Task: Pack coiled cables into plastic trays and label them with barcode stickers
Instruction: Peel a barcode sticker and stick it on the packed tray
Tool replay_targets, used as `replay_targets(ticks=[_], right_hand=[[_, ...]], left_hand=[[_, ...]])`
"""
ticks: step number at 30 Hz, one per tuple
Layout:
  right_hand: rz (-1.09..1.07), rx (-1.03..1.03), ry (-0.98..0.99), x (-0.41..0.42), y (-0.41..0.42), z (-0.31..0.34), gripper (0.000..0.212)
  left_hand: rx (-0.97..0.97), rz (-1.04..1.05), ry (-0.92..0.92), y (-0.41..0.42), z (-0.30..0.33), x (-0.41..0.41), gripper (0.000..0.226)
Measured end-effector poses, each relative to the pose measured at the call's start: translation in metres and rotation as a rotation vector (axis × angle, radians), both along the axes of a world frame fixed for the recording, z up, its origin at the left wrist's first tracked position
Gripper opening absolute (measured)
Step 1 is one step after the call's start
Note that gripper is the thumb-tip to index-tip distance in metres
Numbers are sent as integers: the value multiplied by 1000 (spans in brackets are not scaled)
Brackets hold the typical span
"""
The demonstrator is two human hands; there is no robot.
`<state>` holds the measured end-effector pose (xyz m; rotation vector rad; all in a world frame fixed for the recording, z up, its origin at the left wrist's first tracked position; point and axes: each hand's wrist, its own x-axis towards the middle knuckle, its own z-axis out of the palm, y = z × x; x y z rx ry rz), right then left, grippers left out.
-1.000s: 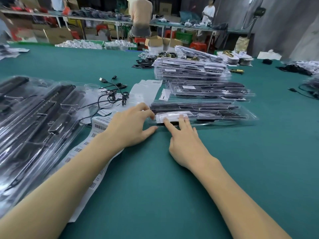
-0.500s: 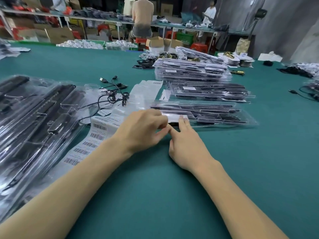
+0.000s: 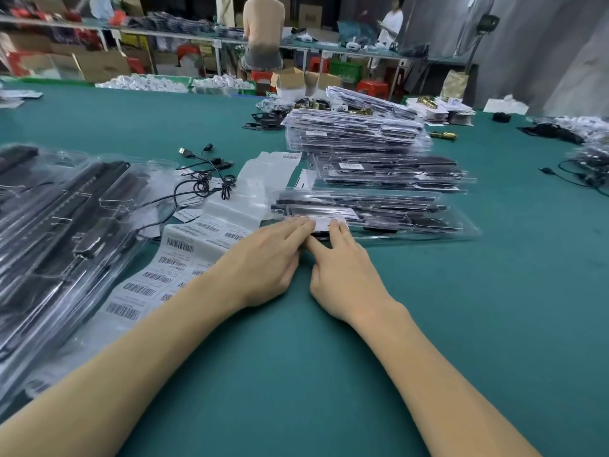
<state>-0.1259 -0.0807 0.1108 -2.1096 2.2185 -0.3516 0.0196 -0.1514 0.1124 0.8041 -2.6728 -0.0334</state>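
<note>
The left hand (image 3: 263, 258) has shifted right from beside the near tray (image 3: 412, 222) until its straightened fingers (image 3: 298, 225) lie on the white sticker (image 3: 324, 223) at the tray's near left corner; a second ago that hand was arched with the thumb spread. The right hand (image 3: 342, 272) has kept its place, but its forefinger now lies off the tray's near edge, touching the left hand.

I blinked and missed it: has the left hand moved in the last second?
Yes. The left hand slid right along the near tray, so its fingers now lie flat on the white label beside the right hand.
</note>
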Motion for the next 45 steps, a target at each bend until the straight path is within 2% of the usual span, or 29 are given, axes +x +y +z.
replay_targets(ticks=[4,9,12,15,19,21,23,27,34,45], right_hand=[[67,-27,-209,-9,4,3,67],[153,-223,-291,-23,10,13,52],[94,-400,-378,-36,11,18,40],[56,-489,-435,-47,11,19,30],[-63,-612,-356,-76,10,20,20],[-132,-545,-228,-95,11,18,14],[-178,-468,-169,-106,13,14,19],[-275,-476,-82,-104,12,10,9],[-380,-583,-169,-99,12,1,11],[-414,-356,-164,-94,12,-4,43]], left_hand=[[62,27,5,-3,-1,1,55],[31,45,-73,-4,-1,0,59],[10,79,-81,-1,1,-2,67],[8,92,-60,2,-1,-6,68],[-14,121,-51,6,0,-10,70],[-1,140,-51,7,1,-13,73],[3,156,-47,7,1,-18,73],[6,201,-19,8,2,-29,70],[20,216,7,4,0,-29,78],[35,223,30,0,0,-32,82]])
